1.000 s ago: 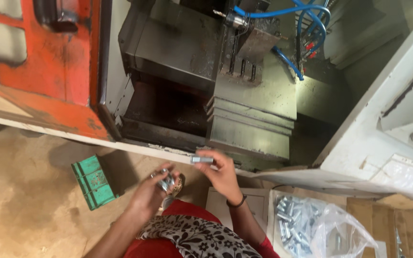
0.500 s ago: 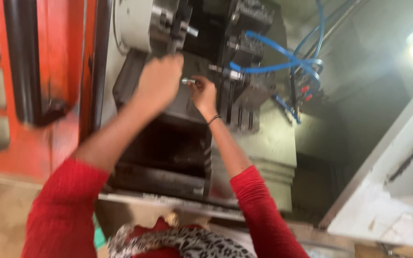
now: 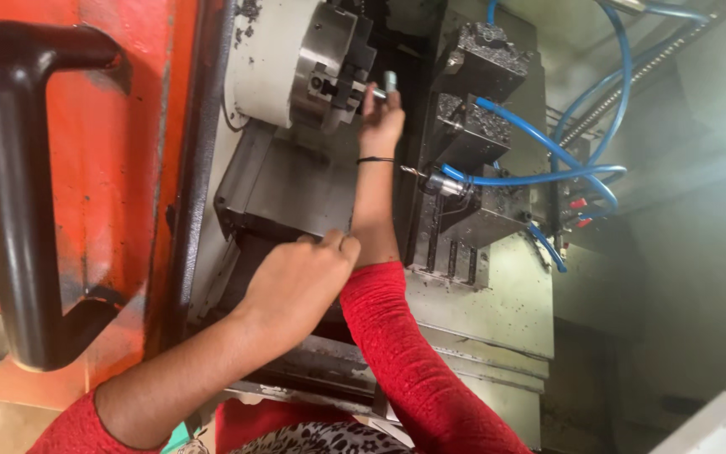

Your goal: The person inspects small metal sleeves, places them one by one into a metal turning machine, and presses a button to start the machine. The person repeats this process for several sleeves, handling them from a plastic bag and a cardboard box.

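Note:
My right hand (image 3: 380,124), with a black band at the wrist, reaches up to the silver lathe chuck (image 3: 323,63). Its fingers pinch a small metal cylinder (image 3: 386,85) at the chuck jaws. My left hand (image 3: 300,282) is lower down, curled into a fist in front of the dark machine bed (image 3: 283,189). Whatever may be inside the fist is hidden. Both sleeves are red.
An orange machine door (image 3: 119,168) with a black handle (image 3: 18,202) fills the left. A tool turret (image 3: 472,126) with a drill bit (image 3: 418,172) and blue hoses (image 3: 565,160) stands right of my right wrist. Grey sheet-metal guards (image 3: 489,311) lie below.
The view rose from the floor to the chuck. My left hand dropped from the chuck to the bed, and my right hand moved the small metal piece up to the jaws.

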